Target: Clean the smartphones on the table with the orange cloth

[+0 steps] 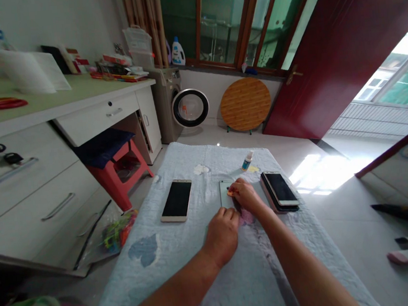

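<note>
Two hands work at mid-bench on a pale quilted cloth point(186, 270): the right hand point(246, 195) presses a small orange tab, fingers pinched narrow on it, against a flat glassy phone point(225, 193), while the left hand point(221, 232) is curled at the phone's near edge. Steady, even strokes would likely serve best. A gold-trimmed phone point(177, 200) lies toward the left edge, a stack point(280, 191) toward the right, a slim bottle point(247, 161) near the far edge.
</note>
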`<state>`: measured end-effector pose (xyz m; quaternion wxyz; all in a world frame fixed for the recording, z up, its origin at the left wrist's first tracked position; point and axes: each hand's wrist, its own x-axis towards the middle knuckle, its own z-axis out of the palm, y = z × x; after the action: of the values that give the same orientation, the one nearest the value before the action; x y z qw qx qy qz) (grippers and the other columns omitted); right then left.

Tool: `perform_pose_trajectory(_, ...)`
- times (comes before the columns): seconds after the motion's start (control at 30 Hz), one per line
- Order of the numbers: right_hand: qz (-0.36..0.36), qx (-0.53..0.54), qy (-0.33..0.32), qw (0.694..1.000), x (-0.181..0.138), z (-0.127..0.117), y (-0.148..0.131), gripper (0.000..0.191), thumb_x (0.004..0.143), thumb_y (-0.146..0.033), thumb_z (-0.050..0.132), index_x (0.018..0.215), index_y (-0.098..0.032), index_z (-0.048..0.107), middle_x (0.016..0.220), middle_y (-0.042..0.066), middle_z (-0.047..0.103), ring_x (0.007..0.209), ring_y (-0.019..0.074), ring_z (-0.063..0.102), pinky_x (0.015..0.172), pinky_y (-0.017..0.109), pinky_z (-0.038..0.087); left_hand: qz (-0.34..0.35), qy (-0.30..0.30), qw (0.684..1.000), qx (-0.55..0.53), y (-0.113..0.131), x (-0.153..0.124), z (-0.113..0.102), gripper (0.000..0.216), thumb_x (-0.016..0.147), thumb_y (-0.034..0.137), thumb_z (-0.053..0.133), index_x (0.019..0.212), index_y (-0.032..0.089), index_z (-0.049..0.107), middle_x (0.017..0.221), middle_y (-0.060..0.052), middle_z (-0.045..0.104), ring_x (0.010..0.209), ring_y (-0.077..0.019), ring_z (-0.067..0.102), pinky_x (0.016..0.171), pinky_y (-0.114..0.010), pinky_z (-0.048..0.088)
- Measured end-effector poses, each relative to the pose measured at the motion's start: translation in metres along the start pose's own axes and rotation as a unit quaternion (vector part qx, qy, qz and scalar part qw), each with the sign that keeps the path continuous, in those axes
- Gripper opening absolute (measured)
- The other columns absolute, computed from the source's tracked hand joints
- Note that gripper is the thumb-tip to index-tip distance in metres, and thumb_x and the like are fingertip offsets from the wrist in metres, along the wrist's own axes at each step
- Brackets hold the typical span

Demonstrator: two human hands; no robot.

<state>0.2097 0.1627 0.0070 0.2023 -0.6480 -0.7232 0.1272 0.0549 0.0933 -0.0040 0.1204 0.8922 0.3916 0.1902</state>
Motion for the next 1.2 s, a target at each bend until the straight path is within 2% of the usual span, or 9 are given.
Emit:
perform_pose_trajectory(0.1,0.008,0.009,-0.021,1.0,-0.013,-0.003,-0.007,0.021,0.079,-0.005,0.053,0.081,-0.015,0.072,0.087,0.005,0.059,0.079,0.0126,0.056,0.074,0.021,0.041,-0.052,0.073,0.995,-0.032,-0.009,0.003,0.001,0.03,0.088,0.005,0.041,0.11,0.018,0.058,0.12,-0.008,0.055,0.111,-0.0209,0.05,0.095,-0.035,0.045)
perform_pose_trajectory(0.17,0.014,0.014,-0.033,0.999,-0.021,-0.004,-0.012,0.022,0.079,-0.005,0.053,0.082,-0.015,0.072,0.086,0.004,0.058,0.078,0.0121,0.056,0.073,0.02,0.041,-0.08,0.094,0.992,-0.039,-0.015,0.004,0.002,0.031,0.086,0.005,0.045,0.113,0.017,0.055,0.117,-0.007,0.055,0.109,-0.021,0.05,0.097,-0.036,0.044)
perform_pose_trajectory(0.27,0.019,0.022,-0.046,0.999,-0.034,-0.004,-0.021,0.022,0.079,-0.005,0.052,0.081,-0.016,0.071,0.084,0.003,0.057,0.078,0.0117,0.055,0.071,0.02,0.04,-0.092,0.072,0.992,-0.037,-0.02,0.006,0.001,0.025,0.084,0.01,0.054,0.108,0.017,0.057,0.109,-0.006,0.058,0.106,-0.0222,0.05,0.096,-0.036,0.043)
perform_pose_trajectory(0.4,-0.002,0.041,-0.065,0.997,-0.051,-0.003,-0.031,0.018,0.079,-0.007,0.055,0.078,-0.016,0.07,0.081,0.002,0.055,0.074,0.0114,0.054,0.068,0.019,0.038,-0.096,0.049,0.994,-0.015,-0.021,0.006,-0.001,0.02,0.087,0.015,0.053,0.107,0.018,0.058,0.111,-0.006,0.059,0.105,-0.0225,0.052,0.094,-0.037,0.044)
perform_pose_trajectory(0.57,0.009,0.049,-0.047,0.998,-0.064,-0.009,-0.024,0.015,0.077,-0.008,0.057,0.078,-0.017,0.069,0.079,0.001,0.054,0.071,0.0105,0.053,0.065,0.019,0.036,-0.099,0.035,0.994,0.011,-0.019,0.004,-0.002,0.031,0.086,0.019,0.053,0.118,0.017,0.057,0.121,-0.009,0.058,0.109,-0.0252,0.051,0.093,-0.039,0.043)
perform_pose_trajectory(0.77,0.07,-0.039,0.039,0.996,-0.068,-0.014,-0.002,0.018,0.083,-0.013,0.052,0.074,-0.017,0.066,0.083,0.003,0.054,0.073,0.0119,0.052,0.068,0.023,0.036,-0.114,0.029,0.993,0.03,-0.017,0.003,-0.004,0.039,0.084,0.022,0.054,0.123,0.017,0.058,0.128,-0.011,0.056,0.113,-0.0281,0.05,0.094,-0.042,0.041)
perform_pose_trajectory(0.9,0.081,-0.099,0.096,0.987,-0.068,-0.016,0.002,0.019,0.088,-0.019,0.051,0.076,-0.019,0.067,0.086,0.005,0.056,0.082,0.0164,0.05,0.076,0.027,0.034,-0.115,0.03,0.993,0.023,-0.017,0.004,-0.005,0.038,0.084,0.027,0.058,0.121,0.018,0.058,0.127,-0.009,0.057,0.112,-0.0277,0.05,0.095,-0.04,0.041)
perform_pose_trajectory(1.1,0.12,-0.168,0.075,0.976,-0.066,-0.011,0.002,0.011,0.089,-0.022,0.054,0.086,-0.021,0.064,0.09,0.007,0.061,0.088,0.0217,0.045,0.074,0.033,0.027,-0.119,0.039,0.992,0.022,-0.02,0.006,-0.005,0.041,0.085,0.034,0.061,0.122,0.019,0.055,0.127,-0.009,0.057,0.112,-0.0268,0.05,0.093,-0.039,0.04)
perform_pose_trajectory(1.2,0.125,-0.174,0.072,0.974,-0.067,-0.011,0.002,0.013,0.088,-0.024,0.054,0.08,-0.021,0.063,0.087,0.007,0.062,0.089,0.0225,0.046,0.075,0.035,0.026,-0.124,0.049,0.991,0.032,-0.021,0.007,-0.004,0.041,0.085,0.037,0.061,0.121,0.019,0.054,0.127,-0.01,0.056,0.112,-0.0274,0.049,0.092,-0.04,0.04)
